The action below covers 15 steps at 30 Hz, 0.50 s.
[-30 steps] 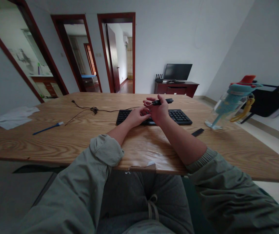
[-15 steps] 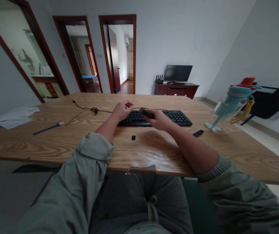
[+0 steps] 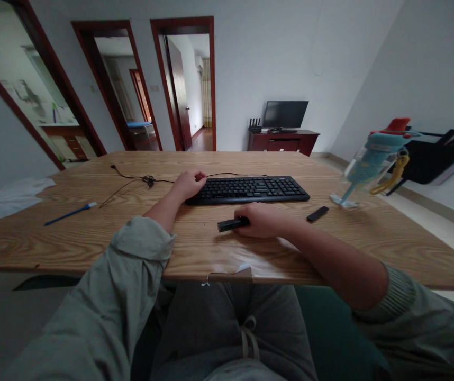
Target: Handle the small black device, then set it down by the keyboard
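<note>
A black keyboard (image 3: 246,189) lies across the middle of the table. My left hand (image 3: 189,185) is at its left end, fingers curled over the upper left corner, which they cover. In front of the keyboard, near the table's front edge, my right hand (image 3: 264,219) grips a small black brush (image 3: 230,225). Its far end points left and sits low over the wood; bristles cannot be made out there. A flat black strip (image 3: 317,214) lies on the table to the right of that hand.
A clear bottle (image 3: 370,164) with a red and blue top stands at the right. Leftward are a blue pen-like stick (image 3: 70,213), white paper (image 3: 15,196) and the coiled keyboard cable (image 3: 147,180). The table's front edge (image 3: 227,276) is close to my lap.
My right hand has moved the brush off the keyboard, down toward me. The small black piece on the table there no longer shows. My left hand has lowered onto the keyboard's left end.
</note>
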Tool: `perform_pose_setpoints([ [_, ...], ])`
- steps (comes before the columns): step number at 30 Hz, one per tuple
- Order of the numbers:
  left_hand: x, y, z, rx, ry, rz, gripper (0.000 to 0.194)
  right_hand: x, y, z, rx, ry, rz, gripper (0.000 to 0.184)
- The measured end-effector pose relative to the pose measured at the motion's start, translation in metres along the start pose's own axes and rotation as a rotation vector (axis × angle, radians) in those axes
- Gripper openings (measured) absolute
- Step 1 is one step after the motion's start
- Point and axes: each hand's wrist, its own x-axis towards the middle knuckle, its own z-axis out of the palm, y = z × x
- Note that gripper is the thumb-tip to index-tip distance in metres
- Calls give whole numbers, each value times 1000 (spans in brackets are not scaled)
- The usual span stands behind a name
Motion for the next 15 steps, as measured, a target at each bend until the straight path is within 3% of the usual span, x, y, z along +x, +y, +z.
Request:
perform_pose_setpoints([
  [4,-1,-12,1,70,-67,0,30,-22,35,-8,12,47,113,19],
  [9,-3,-15,5,157,-102,85,37,-38,79,-23,192,175,336,26],
  [15,-3,-14,5,145,-153,109,35,-80,141,-30,368,302,388,40],
])
